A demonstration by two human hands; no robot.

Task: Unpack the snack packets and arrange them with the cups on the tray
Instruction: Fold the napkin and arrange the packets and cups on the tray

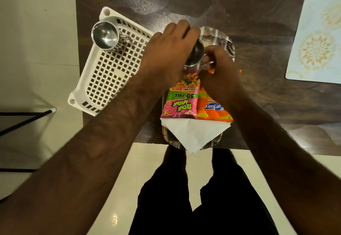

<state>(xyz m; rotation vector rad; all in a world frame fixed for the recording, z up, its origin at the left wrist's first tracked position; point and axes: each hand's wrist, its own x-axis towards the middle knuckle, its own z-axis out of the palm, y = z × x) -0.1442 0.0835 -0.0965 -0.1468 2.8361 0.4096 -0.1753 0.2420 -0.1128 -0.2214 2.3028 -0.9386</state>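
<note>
Dark marbled stone forms the table (258, 22), with pale floor tiles below. On its near edge sits a steel tray (219, 35) holding a pink snack packet (181, 102), an orange snack packet (212, 108) and a folded white napkin (193, 133). Both arms reach forward: the left hand (166, 54) wraps a steel cup (196, 54) over the tray, while the right hand (219, 63) pinches its handle. A second cup (105, 35) stands in a white basket (110, 72).

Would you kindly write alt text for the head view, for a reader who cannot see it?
Both hands, left hand and right hand, hold a steel cup over a steel tray carrying a pink snack packet, an orange snack packet and a white napkin. A second steel cup stands in a white basket to the left.
</note>
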